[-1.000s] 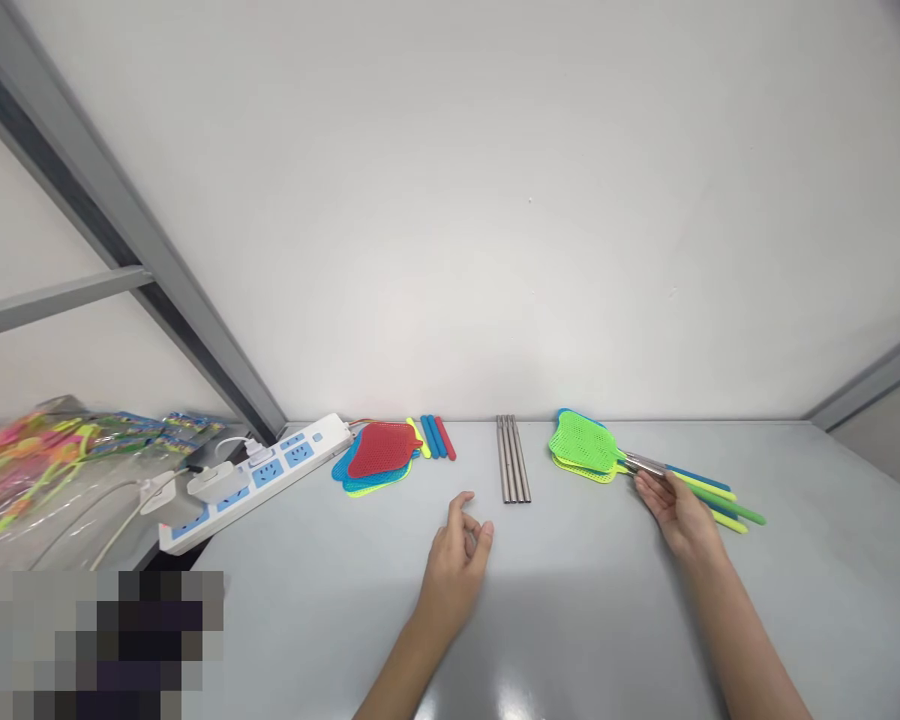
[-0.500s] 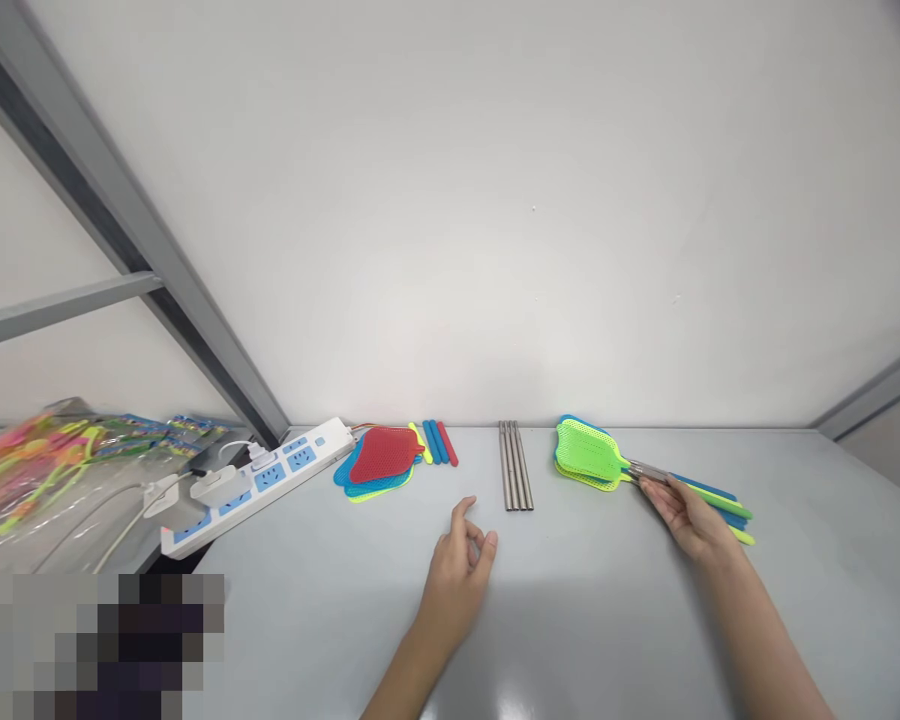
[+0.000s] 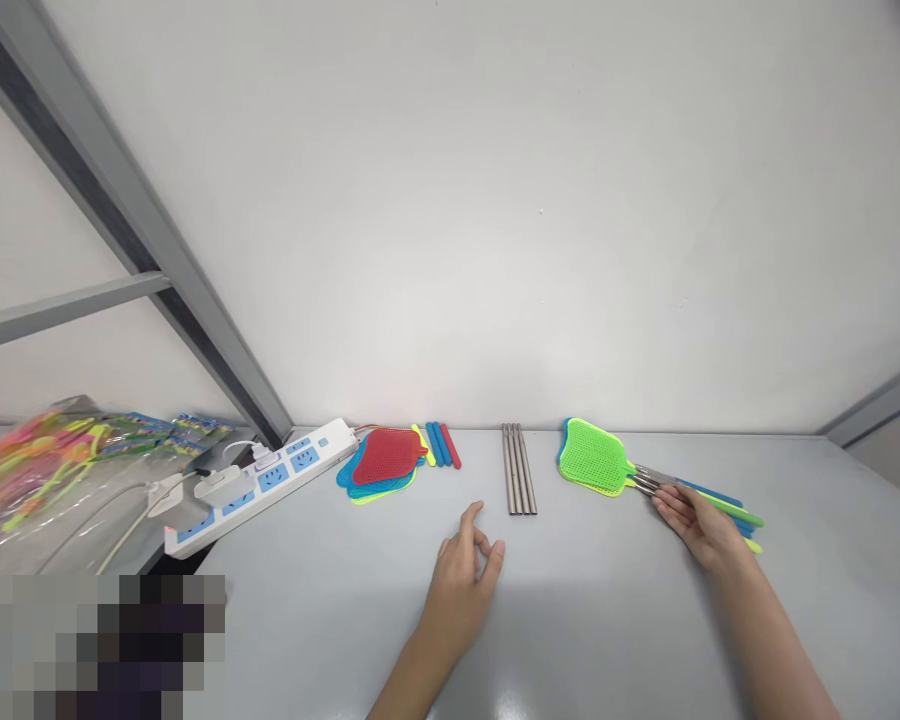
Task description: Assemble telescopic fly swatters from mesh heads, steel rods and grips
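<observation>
At the right, my right hand [image 3: 699, 522] is closed around the metal shafts of several stacked fly swatters [image 3: 594, 458]. A bright green mesh head lies on top, with blue and yellow edges showing beneath. Their green, blue and yellow grips [image 3: 742, 514] stick out to the right beyond my fingers. My left hand [image 3: 465, 570] holds nothing, its fingers loosely bent and apart over the grey table. Just beyond it lie several metal rods [image 3: 520, 470], side by side. Loose swatter heads [image 3: 387, 456], red over blue and yellow, and short coloured grips [image 3: 442, 445] lie to the left.
A white power strip [image 3: 270, 482] with plugs and cables runs along the table's left side. Past it are plastic bags [image 3: 67, 470] with colourful contents. A grey metal frame post [image 3: 157, 250] rises at the left, and a white wall [image 3: 540, 200] backs the table [image 3: 570, 620].
The fly swatter heads in the right-hand stack have come closer into line, the yellow one now mostly covered. My right hand has shifted slightly right along the shafts. My left hand stays almost still.
</observation>
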Tool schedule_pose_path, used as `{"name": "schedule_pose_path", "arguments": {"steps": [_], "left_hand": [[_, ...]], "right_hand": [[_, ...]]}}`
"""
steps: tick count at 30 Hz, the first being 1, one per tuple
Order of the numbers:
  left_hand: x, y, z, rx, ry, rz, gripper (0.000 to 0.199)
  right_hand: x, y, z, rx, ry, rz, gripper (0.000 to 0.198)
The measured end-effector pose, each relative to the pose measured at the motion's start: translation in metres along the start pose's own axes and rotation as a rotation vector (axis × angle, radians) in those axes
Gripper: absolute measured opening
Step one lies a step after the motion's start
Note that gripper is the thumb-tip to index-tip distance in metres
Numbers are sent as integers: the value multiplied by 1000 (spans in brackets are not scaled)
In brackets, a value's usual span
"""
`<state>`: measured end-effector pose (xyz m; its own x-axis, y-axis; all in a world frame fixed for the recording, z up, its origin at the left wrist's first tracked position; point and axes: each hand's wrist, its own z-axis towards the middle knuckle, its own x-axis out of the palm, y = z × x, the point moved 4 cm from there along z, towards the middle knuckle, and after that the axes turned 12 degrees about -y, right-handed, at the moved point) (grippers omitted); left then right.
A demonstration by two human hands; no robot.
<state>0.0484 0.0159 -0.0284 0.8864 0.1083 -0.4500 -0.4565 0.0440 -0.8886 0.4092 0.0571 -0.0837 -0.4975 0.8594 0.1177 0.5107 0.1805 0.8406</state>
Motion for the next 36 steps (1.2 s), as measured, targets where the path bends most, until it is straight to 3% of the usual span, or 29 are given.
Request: {"name": "schedule_pose_path", "arguments": {"steps": [8,13,17,21,24,29,33,36], "left_hand": [[1,0,-1,25,-15,3,42],[-4,4,5,15,-15,-35,35],[-17,11,18,44,-165,-77,33],[-25,23,28,-59,-280,-132,36],[-28,29,33,-177,-299,-308,40],[-33,39,45,-341,-267,-869,46],[-32,48,58,-415,-230,-1168,45],[-31,49,66,-399,-200,-1224,45]], "right_hand": [[-1,-1,0,16,51,-5,12],[-2,-1,-7,-61,73,-1,14],[7,-7,-28,-168,102,-30,11],[34,-28,-66,-196,232,-15,12],[62,-47,-99,-194,405,-40,23],[102,-66,-137,-72,738,-135,31],[112,-67,-138,-45,812,-260,31],[112,-66,-133,-47,799,-246,29]]}}
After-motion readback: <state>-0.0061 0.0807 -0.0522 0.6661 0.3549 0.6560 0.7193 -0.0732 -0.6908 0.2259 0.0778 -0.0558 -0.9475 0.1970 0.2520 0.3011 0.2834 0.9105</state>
